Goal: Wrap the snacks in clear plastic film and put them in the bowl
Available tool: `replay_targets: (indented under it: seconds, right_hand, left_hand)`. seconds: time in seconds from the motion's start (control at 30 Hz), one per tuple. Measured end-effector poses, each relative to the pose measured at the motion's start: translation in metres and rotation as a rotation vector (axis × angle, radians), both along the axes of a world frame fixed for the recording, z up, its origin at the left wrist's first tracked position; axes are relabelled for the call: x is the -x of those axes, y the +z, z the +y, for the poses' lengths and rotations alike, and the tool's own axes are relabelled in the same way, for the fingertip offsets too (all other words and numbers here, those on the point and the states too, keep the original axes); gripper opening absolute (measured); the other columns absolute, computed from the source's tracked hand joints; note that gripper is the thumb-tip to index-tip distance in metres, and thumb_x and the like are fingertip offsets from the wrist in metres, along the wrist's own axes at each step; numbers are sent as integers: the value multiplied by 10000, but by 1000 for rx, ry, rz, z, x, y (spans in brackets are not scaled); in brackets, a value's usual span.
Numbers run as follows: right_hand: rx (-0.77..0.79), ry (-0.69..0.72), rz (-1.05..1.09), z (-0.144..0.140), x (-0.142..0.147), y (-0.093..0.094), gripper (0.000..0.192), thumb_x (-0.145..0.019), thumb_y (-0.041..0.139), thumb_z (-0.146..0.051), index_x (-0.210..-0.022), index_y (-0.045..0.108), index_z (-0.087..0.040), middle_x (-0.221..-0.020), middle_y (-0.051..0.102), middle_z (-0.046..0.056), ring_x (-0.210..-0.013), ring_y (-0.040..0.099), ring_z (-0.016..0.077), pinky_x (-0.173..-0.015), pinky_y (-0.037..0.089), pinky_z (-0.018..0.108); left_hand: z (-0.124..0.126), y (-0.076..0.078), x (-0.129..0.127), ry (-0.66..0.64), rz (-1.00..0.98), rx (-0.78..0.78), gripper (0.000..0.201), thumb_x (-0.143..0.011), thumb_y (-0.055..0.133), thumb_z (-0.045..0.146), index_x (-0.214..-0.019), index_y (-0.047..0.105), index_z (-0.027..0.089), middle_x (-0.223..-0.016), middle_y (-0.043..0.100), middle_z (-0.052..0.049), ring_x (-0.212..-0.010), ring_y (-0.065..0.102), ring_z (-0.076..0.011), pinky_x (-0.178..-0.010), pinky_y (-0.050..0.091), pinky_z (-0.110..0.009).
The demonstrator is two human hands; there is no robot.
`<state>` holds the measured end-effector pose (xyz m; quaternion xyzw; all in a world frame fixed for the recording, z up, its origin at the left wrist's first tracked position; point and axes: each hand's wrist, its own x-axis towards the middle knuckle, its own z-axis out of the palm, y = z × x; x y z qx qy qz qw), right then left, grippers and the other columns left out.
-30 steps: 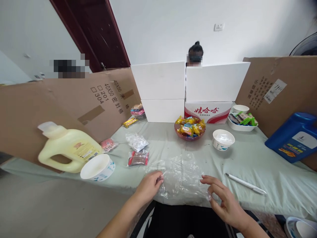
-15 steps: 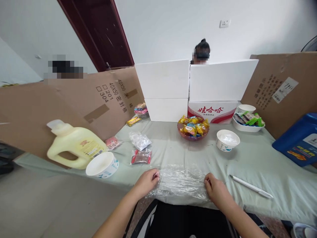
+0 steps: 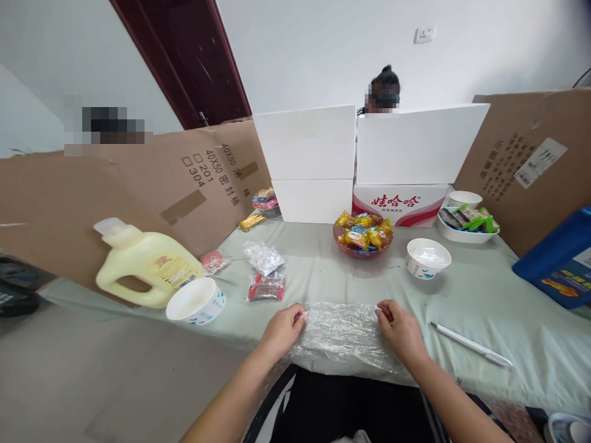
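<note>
A crinkled sheet of clear plastic film lies at the front of the cloth-covered table, spread between my two hands. My left hand pinches its left upper corner between thumb and fingers. At the right upper corner, my right hand grips the film the same way. Just beyond my left hand lie a red-edged packet of brown snack and a crumpled clear plastic bundle. To the right of my right hand rests a white pen.
A bowl of yellow-wrapped snacks and a paper bowl with film over it stand farther back. At left are a yellow jug and a paper bowl; at right, a blue jug. White boxes and cardboard wall the table.
Both hands have moved slightly away from me, carrying the film's far edge with them. My right hand has come closer to my left. The view has shifted a little.
</note>
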<state>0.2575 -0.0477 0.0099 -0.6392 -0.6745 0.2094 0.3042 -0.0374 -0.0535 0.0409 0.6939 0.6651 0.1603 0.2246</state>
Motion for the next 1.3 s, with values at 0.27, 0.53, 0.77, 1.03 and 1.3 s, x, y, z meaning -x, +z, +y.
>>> replay_targets:
  seconds: [0.27,0.53,0.77,1.03,1.3]
  right_hand:
    - [63,-3,-300,16,10,-4,169,-933,395,-291,-864,529,-215,-779,674,26,-722,626,180,-620,376,271]
    - [-16,-5,-518,13,19,-8,227,-964,363,-265,-970,565,-165,-982,629,129,-784,619,226,-628,393,318]
    - [-102,61,-669,14,6,-11,224,-956,356,-172,-932,579,-174,-864,611,87,-746,610,215,-616,391,320]
    - [26,-145,-688,16,-65,1,249,-962,400,-278,-1105,572,-168,-999,632,108,-730,625,217,-604,396,317]
    - [-389,299,-586,1,-8,9,302,-927,399,-168,-1100,645,-184,-1075,674,95,-1013,591,224,-920,414,372]
  left_hand:
    - [12,-4,9,103,178,10,104,-899,502,224,-869,602,214,-788,674,-4,-771,626,-174,-652,371,-237]
    - [16,-7,5,257,346,-66,226,-902,520,248,-1101,558,148,-1008,654,-130,-898,633,-274,-728,441,-337]
    - [-11,-21,-38,-185,327,-368,187,-931,485,263,-1014,632,183,-1056,635,-106,-1052,579,-270,-916,451,-399]
    - [-13,-28,-66,-582,259,-221,597,-902,566,409,-1444,343,294,-1558,271,-71,-1440,188,-330,-1141,166,-591]
    - [0,-14,-97,-520,268,-295,444,-966,411,334,-1374,457,167,-1474,426,-98,-1406,301,-260,-1153,250,-468]
